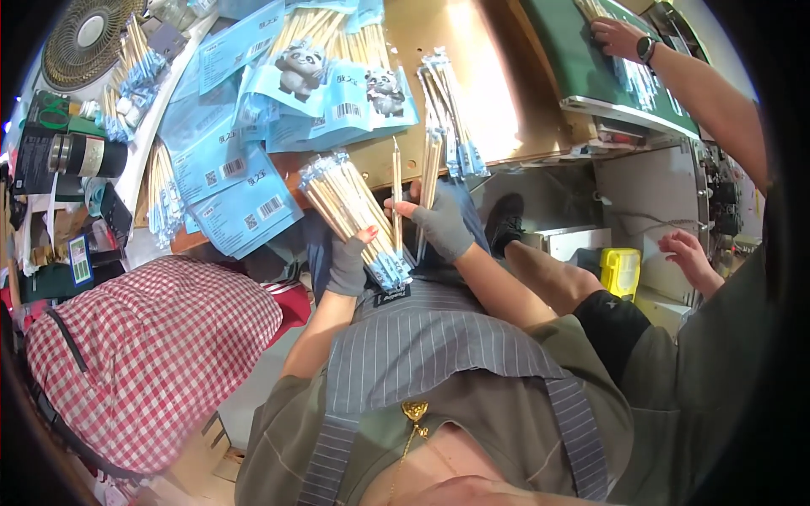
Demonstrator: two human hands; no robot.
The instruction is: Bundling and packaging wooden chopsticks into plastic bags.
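A thick bundle of thin wooden sticks point(350, 207) in clear wrappers with blue ends leans across my lap. My left hand point(346, 263), in a grey fingerless glove, is closed around its lower part, thumb on top. My right hand point(443, 223), gloved alike, grips a few more wrapped sticks point(431, 169) upright. Between the two hands a single stick point(396, 173) stands upright by my right thumb and fingertips. Just beyond lie light-blue bags point(346, 93) with a panda picture, some with sticks showing at their tops.
Loose wrapped sticks point(451, 118) lie on the wooden table point(481, 76). More blue bags point(240, 198) are piled left, near a black flask point(89, 156) and a fan point(84, 34). A co-worker's hand point(620, 38) is on sticks at a green table point(582, 76). A checked cloth bulk point(160, 354) stands left.
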